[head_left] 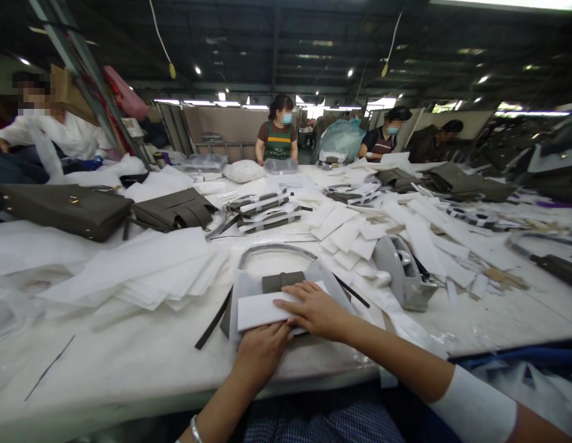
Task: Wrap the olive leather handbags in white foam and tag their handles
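A dark olive handbag (282, 281) lies in front of me on the worktable, partly covered by translucent wrapping sheet (245, 284). Its looped handle (277, 248), covered in clear plastic, points away from me. Across the bag rests a white foam sheet (260, 310). My right hand (316, 309) lies over the sheet's right part, fingers spread. At the near edge, my left hand (263, 352) has its fingers close together on the sheet's border, the tips near my right hand; its thumb is hidden. Dark straps (215, 318) stick out at both sides.
A grey tape dispenser (403, 274) stands right of the bag. White sheets (156, 271) are piled on the left, more foam pieces (343, 231) on the right. Wrapped handles (267, 209) lie beyond. Other olive bags (66, 206) sit farther left. Several co-workers are around the table.
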The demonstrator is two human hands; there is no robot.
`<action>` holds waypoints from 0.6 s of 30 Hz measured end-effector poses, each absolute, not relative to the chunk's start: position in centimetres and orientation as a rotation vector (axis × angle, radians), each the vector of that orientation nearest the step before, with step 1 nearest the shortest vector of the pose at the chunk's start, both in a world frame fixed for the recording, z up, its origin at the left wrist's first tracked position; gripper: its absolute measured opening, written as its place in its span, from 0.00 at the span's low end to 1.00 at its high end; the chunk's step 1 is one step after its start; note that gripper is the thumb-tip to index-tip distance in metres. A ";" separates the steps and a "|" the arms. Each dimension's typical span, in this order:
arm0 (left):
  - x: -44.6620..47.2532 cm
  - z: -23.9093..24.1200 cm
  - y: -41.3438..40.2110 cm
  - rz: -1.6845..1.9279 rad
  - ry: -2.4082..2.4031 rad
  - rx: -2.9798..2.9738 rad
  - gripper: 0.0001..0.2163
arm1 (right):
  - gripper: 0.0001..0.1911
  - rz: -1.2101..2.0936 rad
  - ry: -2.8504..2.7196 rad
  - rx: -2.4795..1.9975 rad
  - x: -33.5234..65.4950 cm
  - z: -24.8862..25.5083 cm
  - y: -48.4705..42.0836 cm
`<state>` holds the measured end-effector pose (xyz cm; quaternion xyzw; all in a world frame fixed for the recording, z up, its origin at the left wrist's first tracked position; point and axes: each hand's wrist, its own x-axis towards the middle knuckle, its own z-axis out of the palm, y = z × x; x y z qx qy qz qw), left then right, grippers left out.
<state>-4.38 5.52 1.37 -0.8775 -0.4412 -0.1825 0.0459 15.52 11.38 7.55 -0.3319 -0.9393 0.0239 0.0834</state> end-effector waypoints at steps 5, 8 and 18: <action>-4.4 1.5 5.6 -0.661 -1.301 -2.686 0.16 | 0.25 0.062 -2.803 -1.033 16.4 7.6 11.5; -4.4 1.9 5.5 -0.695 -1.315 -2.664 0.18 | 0.24 0.062 -2.785 -1.100 16.6 8.1 11.4; -6.2 -2.3 8.3 -0.817 -0.839 -2.535 0.21 | 0.27 0.413 -2.749 -0.979 17.9 6.2 11.5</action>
